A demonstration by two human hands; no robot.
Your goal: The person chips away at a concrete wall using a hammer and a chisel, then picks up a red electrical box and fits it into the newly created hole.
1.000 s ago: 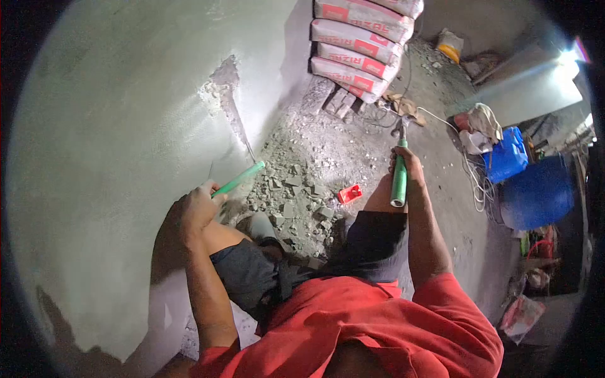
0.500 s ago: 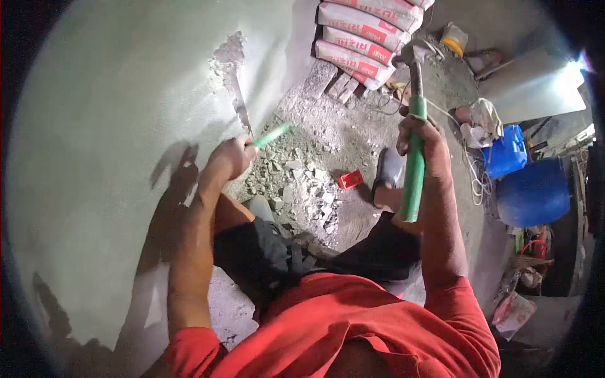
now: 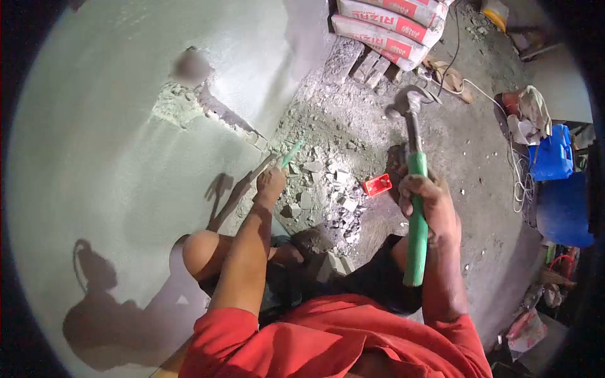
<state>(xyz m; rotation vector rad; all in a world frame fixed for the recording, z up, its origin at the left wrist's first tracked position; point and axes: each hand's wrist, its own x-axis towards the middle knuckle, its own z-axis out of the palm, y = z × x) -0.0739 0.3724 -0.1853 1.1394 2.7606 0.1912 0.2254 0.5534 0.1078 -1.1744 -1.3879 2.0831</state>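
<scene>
My left hand (image 3: 271, 183) is closed round a green chisel (image 3: 292, 153), low beside the wall. The chisel's green end sticks out past my fingers, up and to the right; its other end is hidden. Just beyond this hand, a rough groove (image 3: 230, 118) is cut into the grey plastered wall (image 3: 120, 138), running down toward the floor. My right hand (image 3: 435, 201) grips a claw hammer (image 3: 416, 261) by its green handle, metal head pointing away from me, raised over the floor. Broken chunks of rubble (image 3: 310, 183) lie between my knees.
A small red box (image 3: 378, 184) sits on the dusty floor beside the rubble. Cement bags (image 3: 384, 28) are stacked on a wooden pallet (image 3: 370, 68) ahead. At right are a blue jerrycan (image 3: 552, 154), a blue drum (image 3: 564, 211) and a loose white cable (image 3: 520, 179).
The view has shifted, showing the groove farther left and more of the floor. My left hand with the chisel appears farther right and lower; the hammer appears lower in the view. Both grips remain.
</scene>
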